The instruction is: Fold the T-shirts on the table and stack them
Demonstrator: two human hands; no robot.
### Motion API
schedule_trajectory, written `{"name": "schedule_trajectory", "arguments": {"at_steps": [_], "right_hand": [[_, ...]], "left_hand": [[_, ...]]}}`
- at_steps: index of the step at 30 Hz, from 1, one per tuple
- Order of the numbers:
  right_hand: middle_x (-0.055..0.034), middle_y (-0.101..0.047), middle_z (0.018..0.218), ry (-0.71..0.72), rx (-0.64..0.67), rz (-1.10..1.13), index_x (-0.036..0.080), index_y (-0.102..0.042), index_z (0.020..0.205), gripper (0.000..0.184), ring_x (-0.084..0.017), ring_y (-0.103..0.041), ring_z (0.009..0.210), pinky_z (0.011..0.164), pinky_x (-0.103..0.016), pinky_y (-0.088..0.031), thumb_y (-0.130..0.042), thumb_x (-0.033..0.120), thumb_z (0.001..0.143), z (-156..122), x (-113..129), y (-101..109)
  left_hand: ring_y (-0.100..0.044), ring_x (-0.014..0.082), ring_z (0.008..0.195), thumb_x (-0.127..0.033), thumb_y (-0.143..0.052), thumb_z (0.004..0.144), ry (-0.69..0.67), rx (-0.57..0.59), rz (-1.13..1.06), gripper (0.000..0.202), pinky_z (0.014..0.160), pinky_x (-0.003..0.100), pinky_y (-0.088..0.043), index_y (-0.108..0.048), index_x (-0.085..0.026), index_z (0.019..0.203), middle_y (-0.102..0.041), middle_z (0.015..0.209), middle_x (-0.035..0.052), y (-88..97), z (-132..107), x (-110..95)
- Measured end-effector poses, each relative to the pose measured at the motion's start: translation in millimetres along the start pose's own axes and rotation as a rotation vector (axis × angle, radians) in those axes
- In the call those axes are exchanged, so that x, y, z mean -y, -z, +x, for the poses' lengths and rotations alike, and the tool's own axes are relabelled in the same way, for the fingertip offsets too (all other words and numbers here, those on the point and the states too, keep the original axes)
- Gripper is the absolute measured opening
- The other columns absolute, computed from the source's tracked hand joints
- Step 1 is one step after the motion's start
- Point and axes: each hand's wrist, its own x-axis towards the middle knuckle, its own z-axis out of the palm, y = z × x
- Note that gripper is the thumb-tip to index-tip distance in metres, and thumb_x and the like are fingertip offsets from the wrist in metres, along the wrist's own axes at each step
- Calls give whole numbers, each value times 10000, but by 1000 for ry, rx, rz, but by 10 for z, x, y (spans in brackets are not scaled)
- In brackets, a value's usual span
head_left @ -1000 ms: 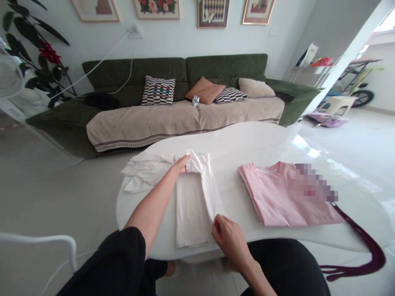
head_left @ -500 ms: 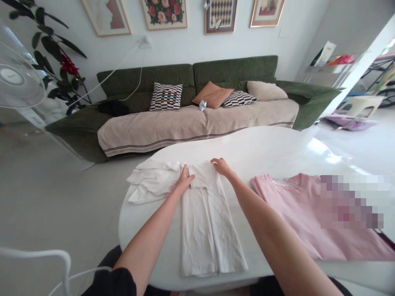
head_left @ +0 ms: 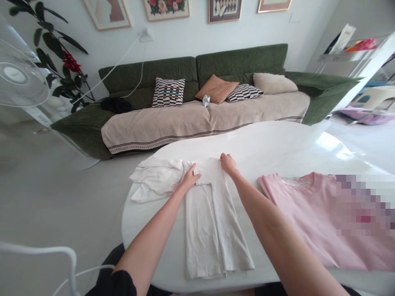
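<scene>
A white garment (head_left: 202, 230), seemingly a shirt, lies on the white table in front of me. Its folded part runs toward me in a long panel, while the left part is bunched and wrinkled. My left hand (head_left: 189, 180) presses on the fabric near the far fold, thumb and forefinger apart. At the far right corner of the garment, my right hand (head_left: 228, 163) is closed on the cloth's edge, its fingertips partly hidden. To the right lies a folded pink T-shirt (head_left: 296, 209), its neckline facing away from me and part of it blurred out.
The white table (head_left: 265, 144) has a rounded edge. Beyond it stands a green sofa (head_left: 240, 57) with a beige cover and several cushions. A white fan (head_left: 18, 76) is at the left, and a white tube (head_left: 40, 250) curves in at the lower left.
The view has shifted slightly, moving the scene a little. My right hand's fingers have closed at the garment's far corner; my left hand stays on the fabric.
</scene>
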Motion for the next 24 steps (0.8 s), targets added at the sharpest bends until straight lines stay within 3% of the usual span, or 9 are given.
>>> {"name": "schedule_trajectory", "arguments": {"at_steps": [4, 8, 12, 16, 19, 22, 24], "right_hand": [[-149, -457, 1225, 88, -90, -15, 165, -374, 1269, 414, -204, -494, 1052, 813, -300, -392, -216, 169, 886, -287, 117, 57], [-122, -328, 1382, 264, -87, -44, 133, -346, 1309, 436, -190, -271, 1271, 988, -302, -270, -267, 234, 893, -684, 197, -57], [-144, -242, 1427, 315, 33, -109, 96, -260, 1361, 567, -217, -156, 1322, 1023, -397, -221, -282, 415, 893, -900, 126, -234], [-127, -154, 1452, 262, 44, -159, 117, -162, 1397, 632, -221, -113, 1334, 1034, -450, -179, -226, 486, 888, -1095, 35, -203], [-103, -110, 1461, 378, 10, -159, 135, -148, 1404, 640, -214, -76, 1340, 1039, -436, -182, -221, 500, 882, -1470, -26, -162], [-83, -157, 1454, 528, 67, -151, 156, -168, 1402, 607, -189, -93, 1339, 1042, -411, -199, -222, 474, 888, -1943, -149, -182], [-82, -203, 1442, 529, 108, -162, 156, -181, 1399, 588, -190, -120, 1334, 1041, -420, -204, -226, 451, 892, -2222, -271, -178]], "left_hand": [[-267, 224, 1290, -137, -537, 735, -43, -65, 153, 619, 1069, 350, -212, -349, -149, 1324, -319, 1402, 84, 45, -12, -199], [-21, 269, 1340, -294, -469, 817, -168, -65, 416, 570, 1083, 415, -79, -318, -137, 1343, -121, 1468, 91, -91, -192, -252], [-62, 333, 1326, -465, -360, 854, -143, 56, 769, 598, 1038, 509, -122, -279, -163, 1364, -143, 1458, 122, -225, -284, -203], [-77, 340, 1322, -511, -322, 857, -81, 163, 848, 632, 1024, 516, -159, -215, -181, 1385, -101, 1464, 127, -134, -337, -328], [-56, 319, 1329, -488, -348, 857, -151, 128, 860, 659, 1034, 492, -167, -180, -142, 1392, -92, 1463, 142, -69, -743, -472], [-60, 267, 1337, -497, -307, 871, -271, 164, 829, 663, 1045, 438, -194, -134, -137, 1400, -99, 1465, 126, -108, -1487, -495], [-75, 260, 1337, -536, -294, 863, -328, 245, 813, 666, 1044, 443, -201, -137, -178, 1402, -122, 1465, 102, -131, -1990, -447]]}}
